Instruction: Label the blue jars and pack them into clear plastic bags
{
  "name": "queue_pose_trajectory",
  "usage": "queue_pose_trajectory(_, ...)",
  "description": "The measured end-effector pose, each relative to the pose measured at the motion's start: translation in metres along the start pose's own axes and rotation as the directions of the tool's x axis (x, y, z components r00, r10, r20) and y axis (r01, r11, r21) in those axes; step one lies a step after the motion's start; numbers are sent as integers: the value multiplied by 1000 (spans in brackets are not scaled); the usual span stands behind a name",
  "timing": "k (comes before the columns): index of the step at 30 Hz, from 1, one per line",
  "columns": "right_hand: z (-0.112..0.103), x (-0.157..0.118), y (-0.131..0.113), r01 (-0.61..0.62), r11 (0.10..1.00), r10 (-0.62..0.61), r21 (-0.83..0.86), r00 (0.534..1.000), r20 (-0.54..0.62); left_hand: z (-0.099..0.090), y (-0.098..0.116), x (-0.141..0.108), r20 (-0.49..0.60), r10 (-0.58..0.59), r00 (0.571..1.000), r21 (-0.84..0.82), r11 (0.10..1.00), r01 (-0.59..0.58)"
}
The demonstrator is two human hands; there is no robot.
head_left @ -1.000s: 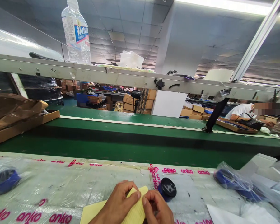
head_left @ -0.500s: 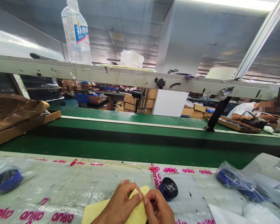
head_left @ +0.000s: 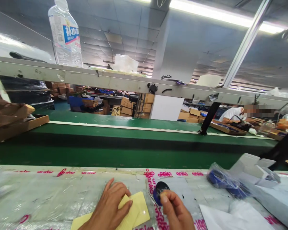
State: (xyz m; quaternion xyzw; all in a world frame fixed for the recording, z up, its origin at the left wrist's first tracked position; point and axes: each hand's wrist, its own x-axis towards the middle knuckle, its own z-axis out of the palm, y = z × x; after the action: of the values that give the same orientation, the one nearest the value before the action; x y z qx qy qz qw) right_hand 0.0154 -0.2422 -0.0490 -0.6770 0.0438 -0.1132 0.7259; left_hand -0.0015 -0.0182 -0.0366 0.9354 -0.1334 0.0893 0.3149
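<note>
Worktop [head_left: 50, 198]: clear plastic film w/ pink print, glossy, wrinkled. Yellow sheets [head_left: 141, 209]: paper, smooth, mostly matt. Blk-topped round pc. [head_left: 161, 188]: plastic-looking, top glossy. Bag [head_left: 228, 182], R side: clear plastic, shiny, crinkled. White carton [head_left: 251, 169]: card, smooth, matt. Bottle [head_left: 66, 41]: transp. plastic, glossy, ribbed low down. Rail [head_left: 110, 80]: metal-looking, low sheen (scuffed, bits of tape). Green belt [head_left: 86, 153]: smooth, slight sheen, mat'l unclear. Tray [head_left: 36, 123], L side: brown cardbd., matt.

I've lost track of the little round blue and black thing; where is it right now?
The blue and black round thing is right of the yellow paper in the head view, at the right hand's fingertips.
</note>
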Motion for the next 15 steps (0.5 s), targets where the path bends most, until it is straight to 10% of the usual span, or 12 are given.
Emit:
queue_pose_trajectory(6,-56,32,-1,-200,979,201,33,979,-43,2,-6,-2,-187,129,974,150,983,-101)
queue_pose_trajectory(10,-57,42,9,-273,942,268,196,962,49,-1,40,19,0,176,984,137,975,-174)
queue_pose_trajectory(15,-56,52,20,-357,876,304,325,930,205,22,93,57,196,-36,980,116,993,13)
